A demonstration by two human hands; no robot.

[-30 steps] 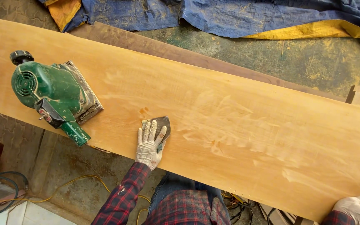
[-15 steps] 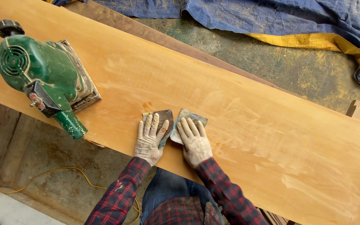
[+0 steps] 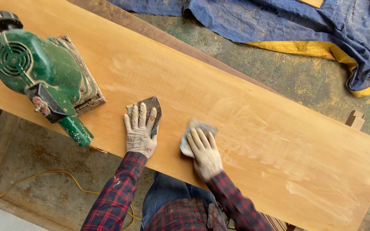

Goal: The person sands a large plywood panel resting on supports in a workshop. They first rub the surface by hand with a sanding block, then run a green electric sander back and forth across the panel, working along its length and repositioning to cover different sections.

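Right hand (image 3: 205, 153) slid apart from left hand (image 3: 140, 132), both apparently flat on sandpaper pieces (image 3: 150, 106).

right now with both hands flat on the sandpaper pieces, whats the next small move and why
Probably a short stroke along the grain with the right hand, pushing its pale sandpaper toward the dusty streaks on the board. The left hand presses the dark sandpaper flat, and the green sander lies aside, unheld.
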